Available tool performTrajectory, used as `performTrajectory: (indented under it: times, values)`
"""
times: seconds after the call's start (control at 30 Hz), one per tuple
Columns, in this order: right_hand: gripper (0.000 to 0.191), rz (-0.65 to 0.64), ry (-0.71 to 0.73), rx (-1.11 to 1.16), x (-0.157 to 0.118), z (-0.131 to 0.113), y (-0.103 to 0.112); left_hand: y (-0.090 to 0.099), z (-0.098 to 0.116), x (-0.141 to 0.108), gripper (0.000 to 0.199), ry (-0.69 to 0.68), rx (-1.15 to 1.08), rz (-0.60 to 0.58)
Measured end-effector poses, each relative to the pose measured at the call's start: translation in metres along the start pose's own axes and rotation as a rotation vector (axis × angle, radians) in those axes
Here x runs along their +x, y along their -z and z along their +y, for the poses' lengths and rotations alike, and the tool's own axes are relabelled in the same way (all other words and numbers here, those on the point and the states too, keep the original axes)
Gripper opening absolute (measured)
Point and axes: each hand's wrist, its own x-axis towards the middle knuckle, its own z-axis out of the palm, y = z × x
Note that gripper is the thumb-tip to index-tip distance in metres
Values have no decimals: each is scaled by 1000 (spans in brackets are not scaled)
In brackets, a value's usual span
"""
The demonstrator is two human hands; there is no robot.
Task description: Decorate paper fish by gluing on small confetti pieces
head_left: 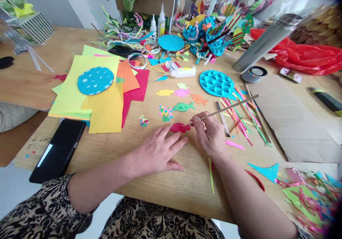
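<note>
A red paper fish (180, 127) lies flat on the wooden table. Fingertips of my left hand (160, 149) rest at its left and lower edge, the fingers spread. My right hand (210, 135) is closed around a thin wooden stick (231, 106), whose lower tip touches the red fish. Just above lie a green fish (184, 106), an orange fish (199, 99), a pink fish (182, 92), a yellow fish (164, 92) and a pale green fish (182, 86). Small piles of colored paper bits (165, 113) sit left of the green fish.
Colored sheets (107, 112) and a phone (57, 151) are at the left. A blue scaled disc (216, 83), paper strips (240, 121), a pen (223, 119) and cardboard (294, 121) lie to the right. A metal flask (267, 42) and glue bottle (184, 72) stand or lie farther back.
</note>
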Motion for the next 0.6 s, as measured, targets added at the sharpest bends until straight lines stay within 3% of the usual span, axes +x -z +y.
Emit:
performTrajectory:
  times: [0.6]
  values:
    - [18,53,44,105,-3,-5,4,0,0,-1,80,-15,39,28]
